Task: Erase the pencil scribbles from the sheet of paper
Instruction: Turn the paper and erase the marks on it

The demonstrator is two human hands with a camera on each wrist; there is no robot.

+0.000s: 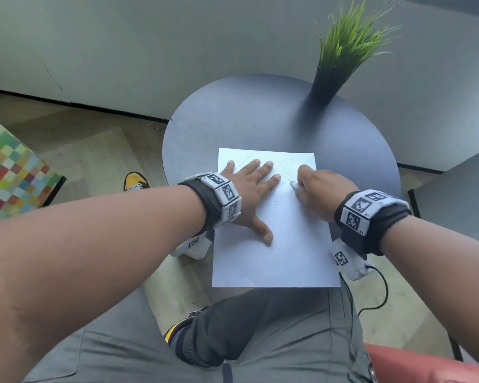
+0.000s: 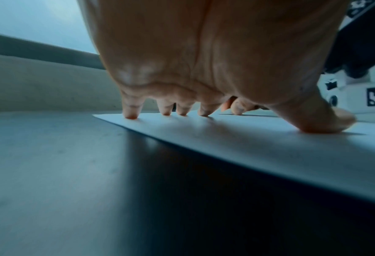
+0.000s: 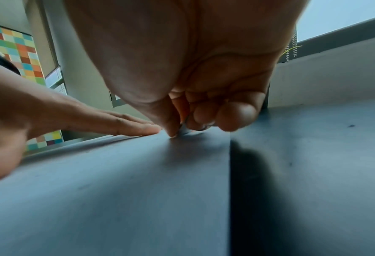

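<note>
A white sheet of paper (image 1: pixel 277 244) lies on the round dark table (image 1: pixel 233 111), with faint pencil strokes (image 1: pixel 285 164) near its far edge. My left hand (image 1: pixel 249 186) lies flat on the sheet's upper left, fingers spread and pressing it down; the left wrist view shows its fingertips (image 2: pixel 130 115) and thumb on the sheet of paper (image 2: pixel 270 147). My right hand (image 1: pixel 315 186) is curled at the upper right of the sheet and pinches a small white eraser (image 1: pixel 293 185) against the paper. In the right wrist view the right hand's fingertips (image 3: pixel 172 132) meet on the sheet (image 3: pixel 116 173); the eraser is mostly hidden.
A dark vase with green grass-like plant (image 1: pixel 329 78) stands at the table's far right. A second dark table (image 1: pixel 459 194) sits to the right, a multicoloured checked seat (image 1: pixel 9 172) to the left. A black cable (image 1: pixel 382 288) hangs from my right wrist. My lap is below the table.
</note>
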